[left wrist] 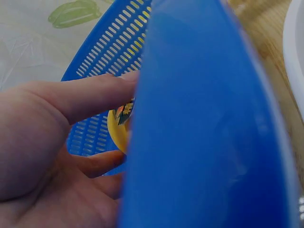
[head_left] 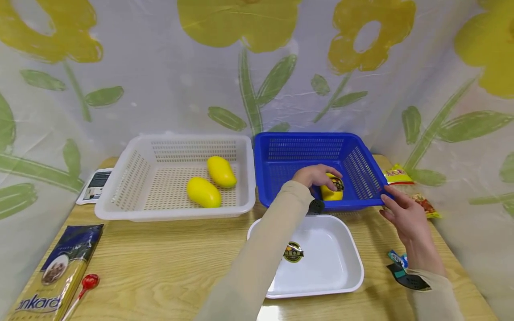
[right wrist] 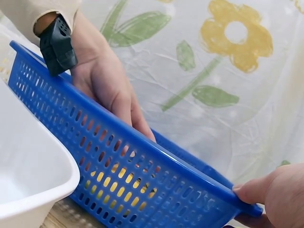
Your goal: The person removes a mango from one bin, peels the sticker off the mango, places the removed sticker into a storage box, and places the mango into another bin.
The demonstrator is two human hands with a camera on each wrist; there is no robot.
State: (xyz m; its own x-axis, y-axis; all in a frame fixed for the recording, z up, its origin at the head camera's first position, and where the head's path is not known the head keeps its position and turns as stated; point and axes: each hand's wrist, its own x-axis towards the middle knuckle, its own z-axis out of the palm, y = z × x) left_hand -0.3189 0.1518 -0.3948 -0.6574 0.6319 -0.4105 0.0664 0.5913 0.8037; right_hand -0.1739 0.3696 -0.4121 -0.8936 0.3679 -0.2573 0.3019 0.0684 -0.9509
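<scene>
Your left hand (head_left: 317, 176) reaches into the blue basket (head_left: 281, 154) and its fingers curl over the yellow mango (head_left: 332, 189) lying near the front wall. The mango looks smooth, firm and a little slippery, so wrap it around the middle. Your right hand (head_left: 405, 216) pinches the basket's front right corner, thumb on the rim, steadying the light, stiff plastic.
</scene>
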